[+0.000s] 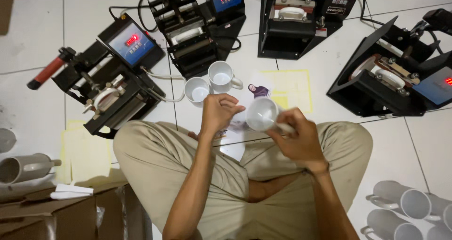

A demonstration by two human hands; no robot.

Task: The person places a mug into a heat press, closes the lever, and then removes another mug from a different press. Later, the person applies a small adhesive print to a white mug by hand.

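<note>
I sit cross-legged on a white tiled floor. My right hand (297, 139) grips a white mug (262, 114) by its side and handle, its mouth tilted toward me. My left hand (218, 112) rests with curled fingers on a printed paper sheet (241, 122) beside the mug, over my knees. Two more white mugs (221, 76) (197, 89) stand upright on the floor just beyond my left hand. A printed picture sheet (258, 90) lies past the held mug.
Several black mug heat presses ring me: left (113, 75), centre-left (197, 23), centre-right (301, 19), right (395, 75). Yellow sheets (294, 87) lie on the floor. White mugs lie at lower right (405, 202) and far left (23, 167). A cardboard box (70, 212) sits lower left.
</note>
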